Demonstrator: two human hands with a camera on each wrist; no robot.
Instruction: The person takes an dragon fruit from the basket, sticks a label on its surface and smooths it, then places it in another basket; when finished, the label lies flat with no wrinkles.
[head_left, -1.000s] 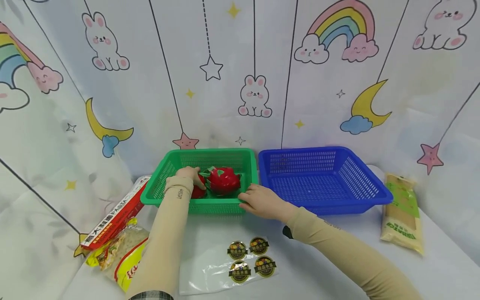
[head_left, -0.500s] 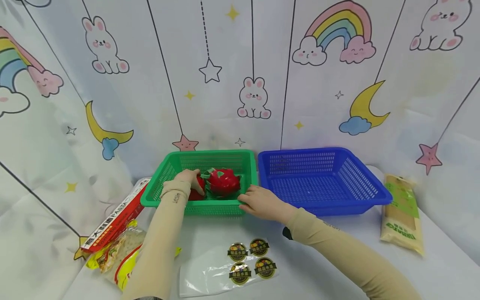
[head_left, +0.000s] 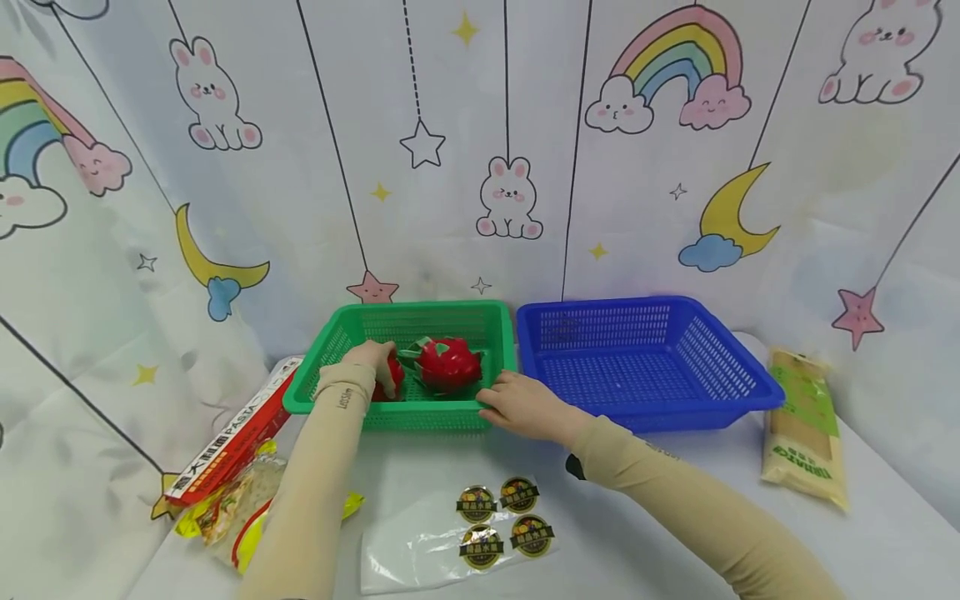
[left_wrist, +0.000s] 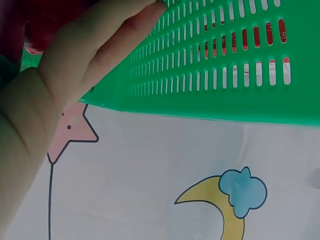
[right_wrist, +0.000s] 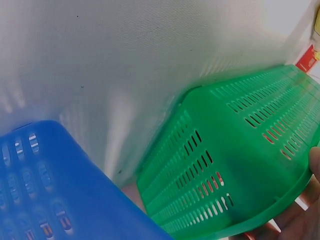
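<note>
In the head view a green plastic basket (head_left: 431,407) stands left of centre. My left hand (head_left: 371,360) reaches inside it and grips a red fruit (head_left: 393,379) that the fingers mostly cover. Beside that fruit lies a dragon fruit (head_left: 448,365), glossy red with green scales. My right hand (head_left: 528,404) holds the basket's near right corner, its fingers bent over the rim. The left wrist view has my left hand (left_wrist: 85,60) close to the basket's slotted wall (left_wrist: 210,55). From the right wrist, fingers (right_wrist: 302,220) show at the rim of the green basket.
A blue basket (head_left: 622,412) stands right beside the green one. Clear bags with round fruit stickers (head_left: 481,546) lie in front. Left are a red pasta box (head_left: 232,442) and a yellow food packet (head_left: 251,508); a noodle packet (head_left: 806,429) lies at the far right.
My left hand has shifted slightly left inside the green basket, and the red fruit in its grip has moved left with it, away from the dragon fruit. My right hand has stayed on the rim.
</note>
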